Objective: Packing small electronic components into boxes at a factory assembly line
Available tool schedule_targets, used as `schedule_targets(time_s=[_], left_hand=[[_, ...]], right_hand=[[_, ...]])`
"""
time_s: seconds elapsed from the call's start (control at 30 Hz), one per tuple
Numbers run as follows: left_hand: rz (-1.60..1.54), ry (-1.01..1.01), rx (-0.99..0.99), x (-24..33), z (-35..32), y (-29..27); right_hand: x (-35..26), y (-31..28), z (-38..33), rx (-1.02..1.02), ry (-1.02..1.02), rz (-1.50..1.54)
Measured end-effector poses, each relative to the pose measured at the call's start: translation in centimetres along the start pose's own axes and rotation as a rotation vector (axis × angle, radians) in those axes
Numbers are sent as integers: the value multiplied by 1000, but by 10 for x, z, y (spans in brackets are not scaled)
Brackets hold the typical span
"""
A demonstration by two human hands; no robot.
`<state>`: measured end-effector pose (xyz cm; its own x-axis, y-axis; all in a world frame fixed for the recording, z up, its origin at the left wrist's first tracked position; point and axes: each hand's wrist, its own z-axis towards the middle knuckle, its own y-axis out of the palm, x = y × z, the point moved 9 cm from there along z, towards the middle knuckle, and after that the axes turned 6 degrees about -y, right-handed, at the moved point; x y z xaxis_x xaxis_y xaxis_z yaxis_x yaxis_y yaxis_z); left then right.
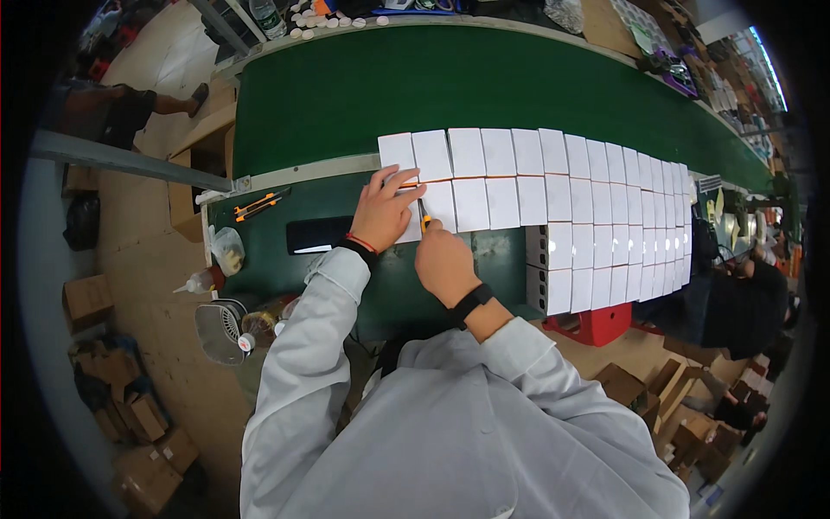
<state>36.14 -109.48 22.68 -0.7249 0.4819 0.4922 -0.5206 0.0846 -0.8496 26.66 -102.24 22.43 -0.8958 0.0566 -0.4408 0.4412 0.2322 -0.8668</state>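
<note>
Knife: yellow-handled utility knife at the front of your right hand, its slim blade pointing away from you along the gap between the first two boxes of the second row. Right fingers clamped on the handle. Left hand just left of the blade, its fingers somewhat apart, laid on the leftmost white boxes; thumb hard to make out. The boxes run in close rows from under your left fingers to well right of the right ones, two rows at the near left, four farther right; an orange line shows between the two far rows. Bare green worktop between your wrists. Left of your left fingers, close by: a dark flat slab; farther left, a second cutter, orange and black, then a clear plastic bag at the edge. Beyond your fingers, past the boxes, a broad green belt; across it, small white round pieces and a clear bottle. To the right of your right fingers and nearer you, a red stool stands partly beneath the boxes.
</note>
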Motion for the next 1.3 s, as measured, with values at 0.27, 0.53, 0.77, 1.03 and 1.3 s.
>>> schedule_targets(time_s=[0.27, 0.53, 0.77, 1.03, 1.3], left_hand=[[33, 9, -3, 4, 0, 0], [63, 131, -38, 47, 16, 1], [53, 160, -101, 50, 21, 24], [-49, 106, -117, 44, 24, 23], [-70, 88, -133, 40, 23, 26]], right_hand=[[-16, 4, -13, -186, -115, -159], [41, -52, -35, 63, 2, -77], [56, -30, -24, 60, 4, -61], [45, -24, -17, 40, 49, -130], [45, -26, -21, 92, 28, -174]])
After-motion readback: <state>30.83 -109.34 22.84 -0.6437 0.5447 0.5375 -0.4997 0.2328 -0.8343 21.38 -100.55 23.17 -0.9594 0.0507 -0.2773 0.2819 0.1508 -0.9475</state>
